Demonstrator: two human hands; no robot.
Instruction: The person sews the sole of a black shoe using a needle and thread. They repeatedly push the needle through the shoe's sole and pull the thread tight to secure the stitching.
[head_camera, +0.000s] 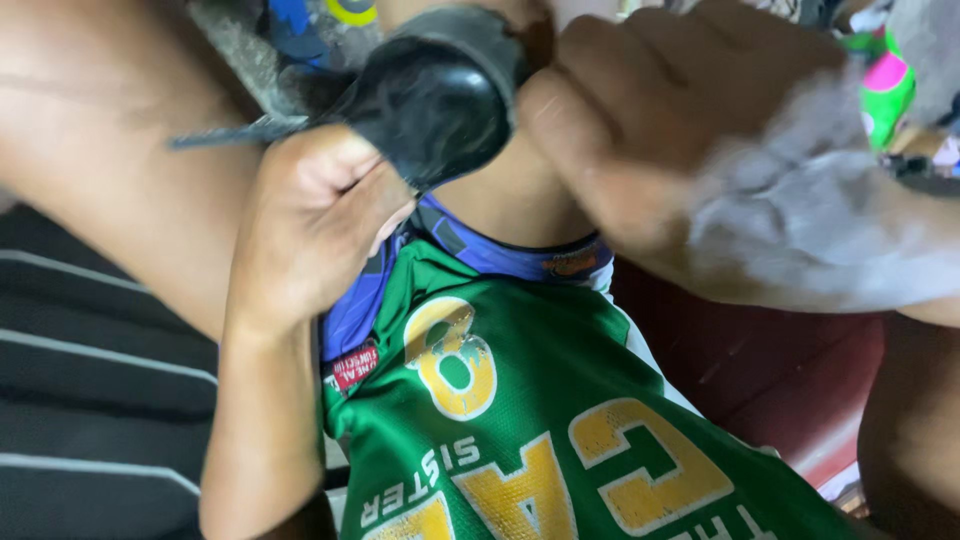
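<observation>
Only the head view here, looking straight down at my lap. My left hand is curled into a tight fist around the back end of a dark, worn shoe; the fingers are fully closed on it and the shoe sits right above the fist, its rounded black part facing the camera. A thin dark strip sticks out to the left of the shoe; can't tell if it's a lace or a strap.

My right hand is just right of the shoe, touching its edge, and it's blurry. It has a pale grey rag bunched against the palm, fingers bent over it, but I can't tell how firmly it grips.

Below the shoe is my green jersey with yellow lettering, and blue shorts poke out between the jersey and the shoe. A bare thigh runs left of the shoe.
</observation>
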